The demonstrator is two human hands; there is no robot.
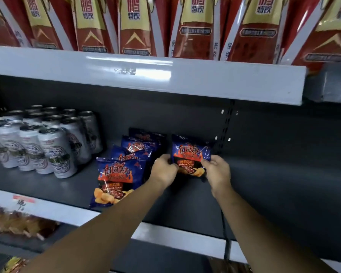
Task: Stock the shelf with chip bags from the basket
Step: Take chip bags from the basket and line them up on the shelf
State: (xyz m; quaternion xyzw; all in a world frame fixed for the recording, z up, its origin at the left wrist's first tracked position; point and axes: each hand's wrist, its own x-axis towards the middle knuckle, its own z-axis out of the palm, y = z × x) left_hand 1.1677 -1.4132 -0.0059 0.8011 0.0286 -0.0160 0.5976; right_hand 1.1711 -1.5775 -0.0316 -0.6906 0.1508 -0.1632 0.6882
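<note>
A blue chip bag (189,152) with orange flames stands upright deep on the grey middle shelf (274,194). My left hand (164,168) grips its lower left edge and my right hand (217,170) pinches its lower right edge. To the left, a row of several identical chip bags (118,174) stands one behind another, running from the shelf's front edge toward the back. The basket is out of view.
White beer cans (47,140) crowd the left of the same shelf. Red and yellow drink packs (134,26) line the upper shelf (146,75). Snack packets (14,223) lie on the shelf below. To the right of the held bag the shelf is bare.
</note>
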